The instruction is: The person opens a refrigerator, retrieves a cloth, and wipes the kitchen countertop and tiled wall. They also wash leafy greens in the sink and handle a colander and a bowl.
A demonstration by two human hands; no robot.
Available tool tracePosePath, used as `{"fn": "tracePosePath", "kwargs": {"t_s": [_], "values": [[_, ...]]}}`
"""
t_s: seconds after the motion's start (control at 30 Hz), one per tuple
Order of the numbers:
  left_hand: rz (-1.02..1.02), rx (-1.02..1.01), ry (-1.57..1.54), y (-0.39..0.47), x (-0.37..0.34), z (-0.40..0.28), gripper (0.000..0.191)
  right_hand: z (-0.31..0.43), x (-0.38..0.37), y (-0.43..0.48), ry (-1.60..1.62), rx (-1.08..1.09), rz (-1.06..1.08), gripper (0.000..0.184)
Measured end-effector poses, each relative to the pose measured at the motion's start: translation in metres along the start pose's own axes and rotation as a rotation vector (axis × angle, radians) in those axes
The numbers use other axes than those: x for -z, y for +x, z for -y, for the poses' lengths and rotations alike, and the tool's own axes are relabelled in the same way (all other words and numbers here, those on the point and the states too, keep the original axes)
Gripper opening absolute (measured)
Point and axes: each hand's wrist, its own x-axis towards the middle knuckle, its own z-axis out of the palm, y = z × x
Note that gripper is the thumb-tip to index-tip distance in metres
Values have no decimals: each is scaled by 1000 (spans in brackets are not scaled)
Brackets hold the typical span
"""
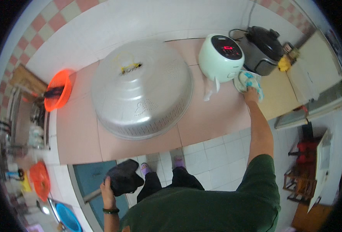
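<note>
My left hand grips a dark bundle, soft-looking like cloth or a bag, in front of the counter's lower left edge. My right hand reaches to the right end of the counter and has hold of a pale cloth with blue patches; its fingertips are partly lost in the folds. Just left of that cloth stands a mint-green rice cooker with a lit red display. A white spoon-like utensil juts out at its front. A large domed aluminium lid with a yellow-wrapped handle covers the counter's middle.
Behind the cloth stands a dark electric pressure cooker with a cord. An orange plastic basket is at the pink-tiled counter's left end. Lower left are a red basket and a blue basin. Wooden chairs stand at right.
</note>
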Motion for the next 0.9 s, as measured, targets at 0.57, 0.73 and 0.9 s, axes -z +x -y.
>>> {"fn": "tracePosePath", "kwargs": {"t_s": [0.57,0.73,0.9], "values": [[-258,95,379,-107,38,89,74,223,234,-304,1743,262,417,40],[-190,157,649,-160,120,106,66,354,270,-454,1700,804,1136,34],[-464,136,561,-212,216,161,46,439,306,-621,1470,1205,1724,47]]}}
